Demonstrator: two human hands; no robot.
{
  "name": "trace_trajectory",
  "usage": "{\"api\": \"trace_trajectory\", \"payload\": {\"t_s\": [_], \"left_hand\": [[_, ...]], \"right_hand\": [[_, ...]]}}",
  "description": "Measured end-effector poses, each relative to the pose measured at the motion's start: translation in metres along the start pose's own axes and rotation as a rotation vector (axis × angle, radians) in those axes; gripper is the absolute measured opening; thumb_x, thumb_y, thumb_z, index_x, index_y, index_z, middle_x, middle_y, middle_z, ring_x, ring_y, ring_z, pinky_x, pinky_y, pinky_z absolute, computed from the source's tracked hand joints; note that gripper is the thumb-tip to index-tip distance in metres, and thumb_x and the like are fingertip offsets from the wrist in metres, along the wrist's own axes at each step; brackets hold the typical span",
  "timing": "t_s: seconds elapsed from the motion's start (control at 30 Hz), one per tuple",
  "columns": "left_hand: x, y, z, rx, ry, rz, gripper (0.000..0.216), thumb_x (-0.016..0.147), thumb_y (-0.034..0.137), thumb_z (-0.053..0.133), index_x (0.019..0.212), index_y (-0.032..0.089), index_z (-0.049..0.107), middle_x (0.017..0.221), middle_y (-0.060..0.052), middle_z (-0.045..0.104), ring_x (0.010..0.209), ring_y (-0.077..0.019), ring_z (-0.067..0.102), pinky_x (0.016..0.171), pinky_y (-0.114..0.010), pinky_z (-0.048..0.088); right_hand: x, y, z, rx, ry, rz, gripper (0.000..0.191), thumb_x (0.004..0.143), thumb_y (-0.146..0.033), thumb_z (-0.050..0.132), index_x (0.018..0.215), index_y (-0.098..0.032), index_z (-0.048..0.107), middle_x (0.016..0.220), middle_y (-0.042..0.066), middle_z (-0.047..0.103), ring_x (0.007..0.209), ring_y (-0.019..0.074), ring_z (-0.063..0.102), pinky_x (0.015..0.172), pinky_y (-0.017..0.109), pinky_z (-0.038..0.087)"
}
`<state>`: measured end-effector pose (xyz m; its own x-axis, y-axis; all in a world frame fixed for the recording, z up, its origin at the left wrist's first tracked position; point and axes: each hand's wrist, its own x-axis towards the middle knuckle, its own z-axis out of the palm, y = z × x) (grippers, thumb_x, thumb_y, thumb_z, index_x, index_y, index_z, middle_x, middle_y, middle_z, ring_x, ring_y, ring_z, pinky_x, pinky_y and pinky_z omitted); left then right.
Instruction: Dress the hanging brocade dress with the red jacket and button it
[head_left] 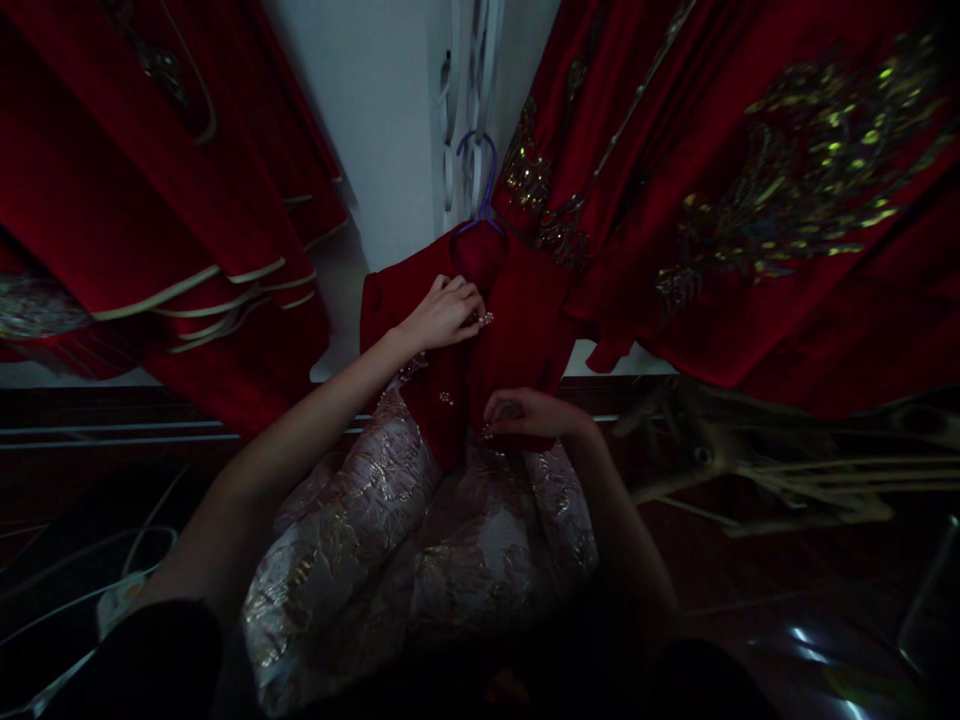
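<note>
A short red jacket (pixel 525 310) hangs in front of me on a purple hanger (pixel 485 195). Sparkling beaded buttons dot its front. My left hand (pixel 446 310) lies on the upper front, its fingertips pinched at the front edge beside a beaded button (pixel 486 319). Lower down, near the hem, my right hand (pixel 525 413) has curled fingers closed on the other front edge, close to another small button (pixel 486 433). Between the hands, a beaded button (pixel 446 398) shows on the red cloth. Below the jacket spreads pale brocade fabric (pixel 352 500) with a metallic pattern.
Red draped garments with pale trim (pixel 187 290) hang at the left. On the right hangs red cloth with gold sequins (pixel 832 150). A pale wall (pixel 367 120) stands behind. Wooden folding legs (pixel 750 460) lie at the right, and a white cable (pixel 150 540) runs at lower left.
</note>
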<state>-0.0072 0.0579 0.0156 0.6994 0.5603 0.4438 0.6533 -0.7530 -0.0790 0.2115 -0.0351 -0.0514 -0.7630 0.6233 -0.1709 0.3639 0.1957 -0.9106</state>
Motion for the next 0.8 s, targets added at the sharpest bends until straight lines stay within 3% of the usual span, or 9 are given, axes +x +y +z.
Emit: {"api": "trace_trajectory", "payload": {"t_s": [0.2, 0.5, 0.8], "left_hand": [[0.005, -0.007, -0.001, -0.083, -0.029, 0.014, 0.021, 0.087, 0.031, 0.051, 0.095, 0.017, 0.064, 0.099, -0.008, 0.063, 0.101, -0.0238, 0.050, 0.093, -0.042, 0.030], [0.012, -0.018, 0.001, -0.174, -0.051, 0.007, 0.023, 0.081, 0.039, 0.059, 0.087, 0.018, 0.065, 0.087, -0.004, 0.067, 0.091, -0.0197, 0.055, 0.093, -0.038, 0.027], [0.013, -0.016, 0.003, -0.233, -0.009, -0.008, 0.026, 0.080, 0.042, 0.060, 0.086, 0.017, 0.065, 0.080, -0.002, 0.067, 0.083, -0.0169, 0.057, 0.095, -0.037, 0.028]], "right_hand": [[-0.001, -0.005, 0.000, 0.006, 0.002, 0.026, 0.024, 0.079, -0.035, 0.065, 0.094, -0.017, 0.058, 0.093, 0.005, 0.070, 0.087, 0.0149, 0.066, 0.081, 0.032, 0.050], [0.000, -0.005, 0.000, 0.015, 0.012, 0.005, 0.024, 0.080, -0.034, 0.064, 0.094, -0.017, 0.058, 0.095, 0.006, 0.071, 0.088, 0.0152, 0.066, 0.082, 0.032, 0.050], [0.000, 0.003, -0.001, 0.027, 0.002, -0.025, 0.026, 0.079, -0.037, 0.065, 0.094, -0.017, 0.057, 0.094, 0.006, 0.071, 0.087, 0.0154, 0.066, 0.081, 0.032, 0.050]]}}
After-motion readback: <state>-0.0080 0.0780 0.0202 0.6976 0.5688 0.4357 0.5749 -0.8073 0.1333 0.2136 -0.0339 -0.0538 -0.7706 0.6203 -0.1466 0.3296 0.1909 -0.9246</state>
